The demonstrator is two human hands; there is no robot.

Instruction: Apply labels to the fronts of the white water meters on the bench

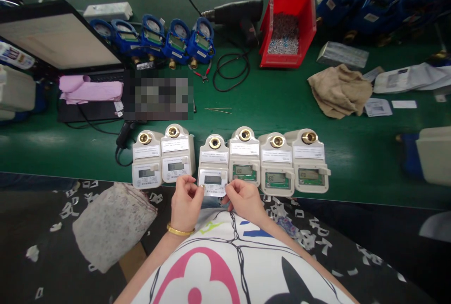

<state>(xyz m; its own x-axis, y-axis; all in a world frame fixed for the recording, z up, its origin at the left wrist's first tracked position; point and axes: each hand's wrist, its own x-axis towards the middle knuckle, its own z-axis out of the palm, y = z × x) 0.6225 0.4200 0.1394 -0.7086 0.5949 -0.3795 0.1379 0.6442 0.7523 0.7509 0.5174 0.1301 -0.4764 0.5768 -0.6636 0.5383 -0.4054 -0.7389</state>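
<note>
While btwn both hands (214, 198), label (214, 189) seems pinched

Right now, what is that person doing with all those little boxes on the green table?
A person sits at a green table with six beige meters lined up along its near edge. Both hands, the left hand and the right hand, pinch a small white label at the front of the third meter from the left. Farther back are blue meters, a drill, a red bin of screws and a rag.
</note>
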